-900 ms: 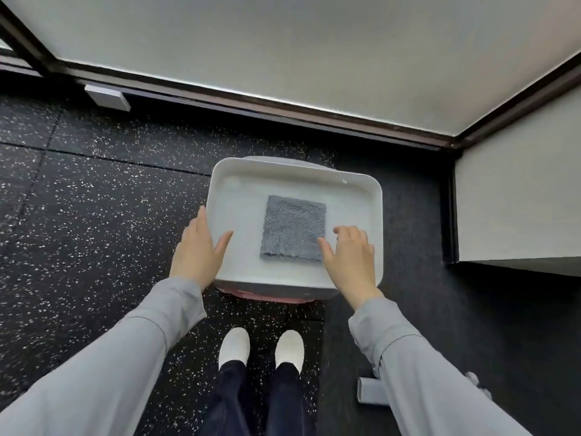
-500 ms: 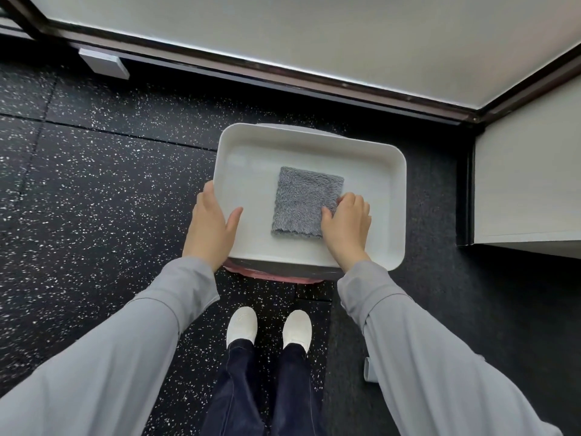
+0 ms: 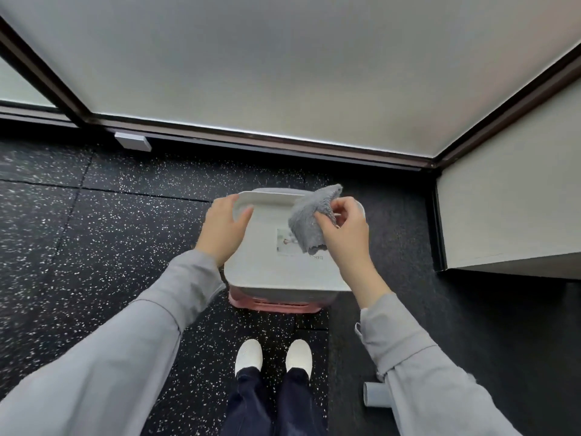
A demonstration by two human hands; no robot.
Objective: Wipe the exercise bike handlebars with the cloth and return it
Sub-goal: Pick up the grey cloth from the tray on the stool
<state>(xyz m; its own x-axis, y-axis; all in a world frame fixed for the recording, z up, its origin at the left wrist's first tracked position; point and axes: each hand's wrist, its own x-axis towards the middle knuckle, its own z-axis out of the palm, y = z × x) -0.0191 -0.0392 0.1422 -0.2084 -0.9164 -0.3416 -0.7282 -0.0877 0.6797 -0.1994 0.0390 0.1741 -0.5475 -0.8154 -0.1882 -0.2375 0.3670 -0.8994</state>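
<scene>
A grey fluffy cloth (image 3: 309,220) hangs crumpled above the white tray (image 3: 267,265), pinched between the fingers of my right hand (image 3: 344,229). The tray is tilted, its far rim raised, and a label shows on its surface. My left hand (image 3: 223,229) grips the tray's far left corner, thumb over the rim. The tray rests on a pink stool (image 3: 273,305) in front of my feet. No exercise bike handlebars are in view.
Black speckled rubber floor all around. A frosted glass wall with a dark frame (image 3: 283,146) runs behind the tray. A white cabinet (image 3: 509,209) stands at the right. A grey tube end (image 3: 375,398) lies on the floor at lower right.
My right hand has lifted the cloth off the tray. My left hand has slid to the tray's far corner and the tray is now tilted. The camera view has risen.
</scene>
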